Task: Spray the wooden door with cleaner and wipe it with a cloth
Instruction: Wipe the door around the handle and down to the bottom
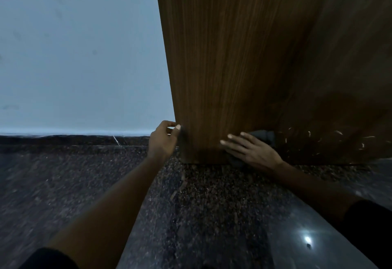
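Observation:
The brown wooden door (pixel 244 56) fills the upper right, its bottom edge just above the floor. My left hand (pixel 163 139) grips the door's left edge near the bottom, fingers curled around it. My right hand (pixel 250 152) lies flat with fingers spread, pressing a dark grey cloth (pixel 265 136) against the door's lower face. Most of the cloth is hidden under the hand. Small pale streaks (pixel 331 139) dot the door to the right of the cloth. No spray bottle is in view.
A pale blue-grey wall (pixel 80 56) stands to the left of the door with a dark skirting strip (pixel 63 140) at its base. Polished dark speckled stone floor (pixel 201 205) spreads below, with a light reflection (pixel 307 239) at the lower right.

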